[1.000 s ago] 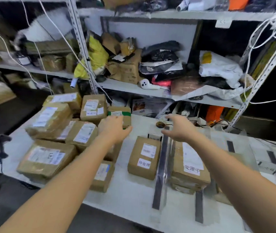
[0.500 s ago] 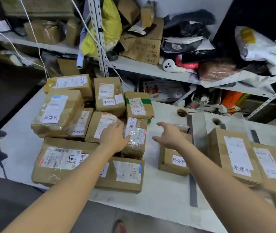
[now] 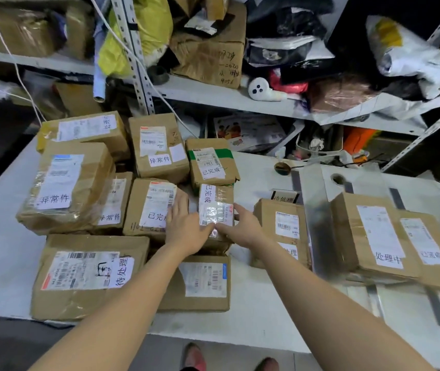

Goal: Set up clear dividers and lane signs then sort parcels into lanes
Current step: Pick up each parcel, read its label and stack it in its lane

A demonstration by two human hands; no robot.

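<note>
A heap of several taped cardboard parcels fills the left of the white table [image 3: 256,303]. In its middle stands a small narrow parcel [image 3: 216,202] with a white label. My left hand [image 3: 186,226] presses its left side and my right hand [image 3: 243,226] its right side, so both hands grip it. To the right, a clear divider [image 3: 316,218] stands upright between a labelled parcel [image 3: 284,226] and two more parcels [image 3: 368,231] lying in lanes. A small lane sign [image 3: 284,196] stands behind the nearest sorted parcel.
A metal shelf [image 3: 213,95] crammed with boxes, bags and cables runs behind the table. A large flat parcel [image 3: 87,274] and another box [image 3: 202,282] lie at the front edge. Dark tape strips [image 3: 435,303] mark lanes on the right. My feet show below the table.
My view has dropped and shifted left toward the heap. My right hand came left from the divider area, and both hands closed in on the small narrow parcel.
</note>
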